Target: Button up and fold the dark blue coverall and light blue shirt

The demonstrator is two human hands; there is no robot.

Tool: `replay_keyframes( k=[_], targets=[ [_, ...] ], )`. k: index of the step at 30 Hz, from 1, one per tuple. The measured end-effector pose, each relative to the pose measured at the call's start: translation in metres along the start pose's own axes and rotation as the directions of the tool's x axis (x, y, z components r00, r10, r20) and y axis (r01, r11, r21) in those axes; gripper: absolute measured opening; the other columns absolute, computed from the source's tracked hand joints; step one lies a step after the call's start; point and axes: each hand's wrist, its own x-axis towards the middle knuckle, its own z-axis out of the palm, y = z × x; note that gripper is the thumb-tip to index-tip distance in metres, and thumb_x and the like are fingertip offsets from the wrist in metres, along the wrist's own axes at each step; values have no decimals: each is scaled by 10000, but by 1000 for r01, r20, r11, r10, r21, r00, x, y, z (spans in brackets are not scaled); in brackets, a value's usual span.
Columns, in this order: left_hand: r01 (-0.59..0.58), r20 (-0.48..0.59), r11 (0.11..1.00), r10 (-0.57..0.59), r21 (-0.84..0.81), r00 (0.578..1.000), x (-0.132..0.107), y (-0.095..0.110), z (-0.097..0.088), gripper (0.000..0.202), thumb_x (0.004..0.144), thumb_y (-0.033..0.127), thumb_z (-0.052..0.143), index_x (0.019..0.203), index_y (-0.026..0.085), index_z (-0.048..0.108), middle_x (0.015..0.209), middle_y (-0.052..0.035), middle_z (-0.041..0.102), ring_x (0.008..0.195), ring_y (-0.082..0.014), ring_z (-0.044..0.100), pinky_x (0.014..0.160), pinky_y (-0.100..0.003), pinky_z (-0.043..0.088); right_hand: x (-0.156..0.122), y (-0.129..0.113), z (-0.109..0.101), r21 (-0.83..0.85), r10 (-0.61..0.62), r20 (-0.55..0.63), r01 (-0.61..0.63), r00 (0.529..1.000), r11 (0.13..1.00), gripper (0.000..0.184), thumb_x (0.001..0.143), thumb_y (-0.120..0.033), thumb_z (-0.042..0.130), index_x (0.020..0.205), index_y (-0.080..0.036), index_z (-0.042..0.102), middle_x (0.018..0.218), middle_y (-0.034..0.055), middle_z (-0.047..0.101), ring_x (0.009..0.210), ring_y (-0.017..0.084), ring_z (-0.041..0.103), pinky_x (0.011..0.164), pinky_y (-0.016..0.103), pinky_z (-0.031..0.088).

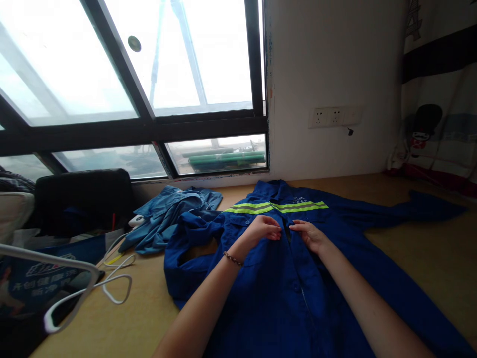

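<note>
A dark blue work jacket with yellow-green reflective strips across the chest lies spread on the wooden surface, its collar toward the window wall. Its front placket gapes a little between my hands. My left hand, with a braided bracelet at the wrist, pinches the left front edge just below the reflective strip. Opposite it, my right hand grips the other front edge between thumb and fingers. Buttons show on the left chest pocket and lower down the front. One sleeve is bent at the left; the other stretches out to the right.
Crumpled lighter blue clothing lies beyond the left sleeve. A white cable loops at the left near a black bag and a printed blue bag. Wall sockets and a patterned curtain are at the right.
</note>
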Motion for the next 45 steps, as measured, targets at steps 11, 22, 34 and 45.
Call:
replay_keyframes(
  k=[11,22,34,45],
  targets=[
    [180,117,969,-162,-166,980,-4,4,-24,287,542,166,730,769,91,571,711,-81,659,739,-199,641,705,-271,499,-7,-1,1,-222,168,224,-117,960,968,174,582,-180,702,719,-125,610,682,48,651,643,160,619,605,265,493],
    [143,76,980,-134,-135,988,-1,-2,-14,281,527,174,738,738,98,567,672,-58,641,688,-186,641,681,-274,504,-7,-1,2,-168,47,237,-7,970,986,261,533,-108,673,758,-166,555,641,-43,597,534,63,546,544,177,431],
    [147,72,981,-138,-125,988,-6,2,-11,293,518,196,742,742,99,579,682,-70,645,665,-176,637,657,-271,502,-11,-5,11,-138,-81,93,93,992,986,157,555,-118,527,701,-176,524,531,-61,530,439,69,469,416,176,352],
    [144,83,983,-134,-118,987,-5,2,-12,299,518,201,738,749,100,578,666,-67,645,672,-183,636,662,-280,496,-4,5,4,-405,1,40,16,999,914,336,473,-227,766,717,-147,549,603,-12,587,517,86,550,469,178,405]
  ],
)
